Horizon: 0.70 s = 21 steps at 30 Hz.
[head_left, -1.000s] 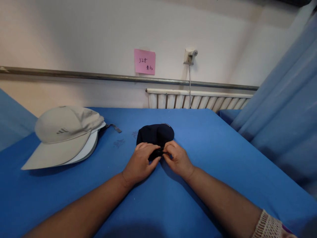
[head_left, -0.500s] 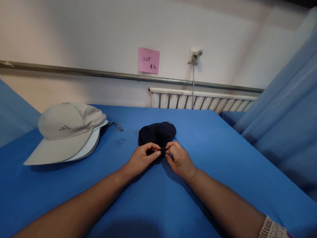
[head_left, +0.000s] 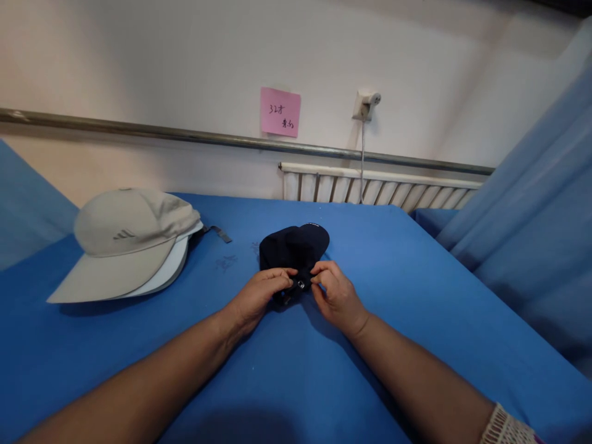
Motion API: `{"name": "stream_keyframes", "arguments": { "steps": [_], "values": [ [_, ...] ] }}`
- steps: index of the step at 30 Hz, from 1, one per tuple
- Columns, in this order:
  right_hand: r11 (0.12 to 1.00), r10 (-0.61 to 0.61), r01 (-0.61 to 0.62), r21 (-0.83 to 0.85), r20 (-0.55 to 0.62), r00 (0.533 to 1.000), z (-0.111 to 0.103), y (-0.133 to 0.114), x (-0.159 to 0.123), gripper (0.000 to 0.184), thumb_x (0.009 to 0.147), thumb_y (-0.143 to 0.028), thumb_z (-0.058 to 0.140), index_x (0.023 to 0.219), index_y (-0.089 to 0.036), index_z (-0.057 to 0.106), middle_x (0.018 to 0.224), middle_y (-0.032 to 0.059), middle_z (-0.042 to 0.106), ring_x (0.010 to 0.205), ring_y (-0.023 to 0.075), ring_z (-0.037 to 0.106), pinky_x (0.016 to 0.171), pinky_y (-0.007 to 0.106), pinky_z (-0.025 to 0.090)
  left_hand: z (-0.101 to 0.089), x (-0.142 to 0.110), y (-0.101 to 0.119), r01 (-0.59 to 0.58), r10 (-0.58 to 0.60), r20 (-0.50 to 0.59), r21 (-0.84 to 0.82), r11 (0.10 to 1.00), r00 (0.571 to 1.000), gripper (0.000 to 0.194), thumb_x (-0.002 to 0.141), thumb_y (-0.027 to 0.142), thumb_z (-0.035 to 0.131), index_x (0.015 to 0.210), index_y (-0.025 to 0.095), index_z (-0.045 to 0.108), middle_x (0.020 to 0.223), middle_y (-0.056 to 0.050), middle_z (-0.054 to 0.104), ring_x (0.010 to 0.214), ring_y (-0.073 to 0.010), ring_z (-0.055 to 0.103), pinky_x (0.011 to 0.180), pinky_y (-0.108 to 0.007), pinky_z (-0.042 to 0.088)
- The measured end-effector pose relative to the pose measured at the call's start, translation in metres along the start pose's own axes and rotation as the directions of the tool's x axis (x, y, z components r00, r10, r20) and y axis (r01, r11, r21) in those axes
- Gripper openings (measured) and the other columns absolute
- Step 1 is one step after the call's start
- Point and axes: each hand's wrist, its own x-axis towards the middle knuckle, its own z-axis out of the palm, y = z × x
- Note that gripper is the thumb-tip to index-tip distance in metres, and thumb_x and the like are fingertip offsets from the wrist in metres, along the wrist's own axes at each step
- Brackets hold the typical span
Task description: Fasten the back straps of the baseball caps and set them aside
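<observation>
A dark navy cap (head_left: 287, 246) lies on the blue-covered table with its brim pointing away to the upper right. The near side of it, where a small shiny metal ring shows, is between my two hands. My left hand (head_left: 259, 293) pinches the cap's near edge, just left of the ring. On the other side, my right hand (head_left: 337, 296) has thumb and fingers closed at the cap's edge; what exactly lies in this pinch is too dark to make out.
At the left, a stack of light caps (head_left: 124, 225) has a loose dark strap (head_left: 219, 234) trailing right. Behind the table (head_left: 370, 246) are a radiator (head_left: 342, 185), a metal rail (head_left: 208, 135), a pink note (head_left: 280, 111) and a plugged socket (head_left: 365, 105). A blue curtain (head_left: 536, 234) hangs at right.
My left hand has shifted slightly left and my fingers have drawn a little apart. The metal ring at the cap's near edge, covered before, now shows between them.
</observation>
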Motion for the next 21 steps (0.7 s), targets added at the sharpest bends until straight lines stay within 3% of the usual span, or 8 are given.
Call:
{"name": "stream_keyframes", "arguments": {
  "steps": [5, 11, 16, 21],
  "values": [
    [1.0, -0.02, 0.02, 0.0, 0.022, 1.0, -0.0004, -0.0042, -0.0001, 0.015, 0.091, -0.01, 0.045, 0.094, -0.02, 0.055, 0.106, 0.0109, 0.059, 0.098, 0.0199, 0.062, 0.082, 0.036, 0.057, 0.0021, -0.0011, -0.0006, 0.006, -0.006, 0.017, 0.028, 1.0, 1.0, 0.017, 0.068, 0.025, 0.057, 0.053, 0.016, 0.056, 0.108, -0.009, 0.067, 0.076, -0.0168, 0.057, 0.06, -0.029, 0.043],
    [0.998, -0.058, 0.058, 0.011, 0.018, 0.998, 0.0006, -0.0074, -0.0009, 0.015, 0.091, -0.01, 0.045, 0.096, -0.019, 0.057, 0.106, 0.0118, 0.059, 0.098, 0.0197, 0.062, 0.081, 0.035, 0.058, 0.0022, 0.0018, -0.0038, 0.026, -0.028, 0.04, 0.044, 0.999, 0.999, 0.011, 0.067, 0.025, 0.058, 0.062, 0.018, 0.064, 0.086, -0.007, 0.069, 0.076, -0.0197, 0.058, 0.06, -0.029, 0.044],
    [0.997, -0.079, 0.078, 0.015, 0.005, 0.997, 0.0007, -0.0079, -0.0012, 0.016, 0.092, -0.01, 0.044, 0.097, -0.019, 0.056, 0.105, 0.0116, 0.059, 0.1, 0.0197, 0.062, 0.082, 0.035, 0.058, 0.0049, 0.0008, -0.003, 0.018, -0.023, 0.108, 0.047, 0.999, 0.994, 0.013, 0.068, 0.025, 0.057, 0.057, 0.017, 0.056, 0.068, -0.003, 0.059, 0.061, -0.0146, 0.05, 0.052, -0.026, 0.037],
    [0.997, -0.077, 0.077, 0.013, 0.003, 0.997, 0.0008, -0.008, -0.001, 0.016, 0.091, -0.009, 0.045, 0.097, -0.02, 0.055, 0.105, 0.0112, 0.058, 0.1, 0.02, 0.061, 0.083, 0.035, 0.057, 0.0093, 0.0003, -0.006, -0.052, 0.051, 0.02, 0.054, 0.997, 0.999, 0.021, 0.072, 0.031, 0.064, 0.062, 0.017, 0.052, 0.067, 0.001, 0.052, 0.058, -0.0106, 0.045, 0.052, -0.023, 0.035]
  ]
}}
